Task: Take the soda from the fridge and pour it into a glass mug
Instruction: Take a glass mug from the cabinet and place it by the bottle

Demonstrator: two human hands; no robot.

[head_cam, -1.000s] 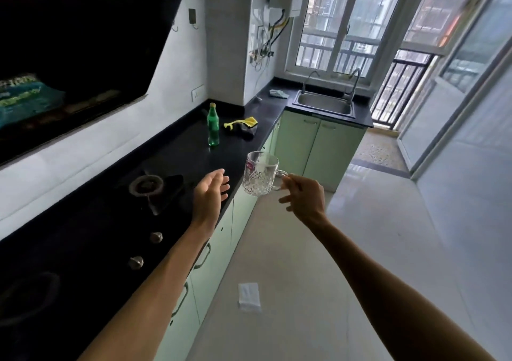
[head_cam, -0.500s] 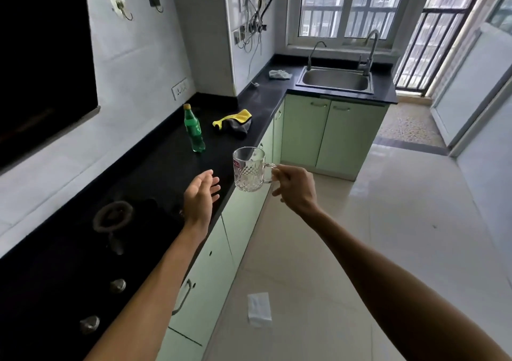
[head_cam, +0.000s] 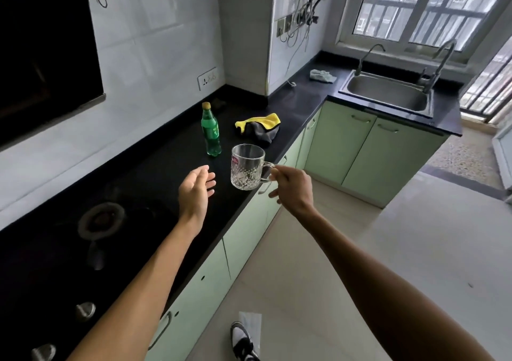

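Note:
A green soda bottle [head_cam: 211, 131] with a yellow cap stands upright on the black counter [head_cam: 155, 178]. My right hand [head_cam: 292, 187] holds an empty cut-glass mug [head_cam: 246, 167] by its handle, just above the counter near its front edge and a little in front of the bottle. My left hand [head_cam: 196, 193] hovers over the counter to the left of the mug with relaxed fingers, holding nothing.
A yellow and grey cloth [head_cam: 259, 128] lies right of the bottle. A gas burner [head_cam: 101, 219] and knobs sit at the near left. Beyond are a steel sink [head_cam: 388, 95], green cabinets [head_cam: 368, 150], a paper scrap [head_cam: 250, 324] and my shoe [head_cam: 243, 341] on the floor.
I have stepped closer to the counter. My right hand has carried the mug from over the floor to just above the counter near the bottle. My left hand stays relaxed beside it.

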